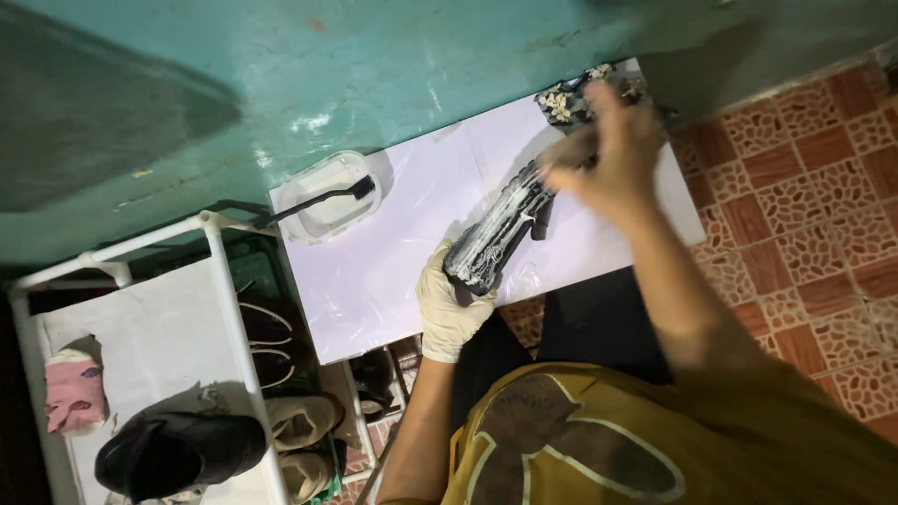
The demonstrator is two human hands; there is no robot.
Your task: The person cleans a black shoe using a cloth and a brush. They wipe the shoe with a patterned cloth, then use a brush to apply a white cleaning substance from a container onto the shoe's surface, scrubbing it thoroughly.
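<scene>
On my left hand [451, 313] I wear a thin, cream-coloured rubber glove that ends at the wrist, the forearm above it bare. My right hand [613, 150] is ungloved. I have on a mustard-yellow shirt [655, 440] with a dark, white-outlined print across it.

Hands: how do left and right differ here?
The left hand wears a pale glove; the right hand is bare. The left hand grips the lower end of the dark sandal from below; the right hand lies over its upper end, fingers spread. The left hand is sharp, the right hand blurred. Both touch the same sandal above the white sheet.
</scene>
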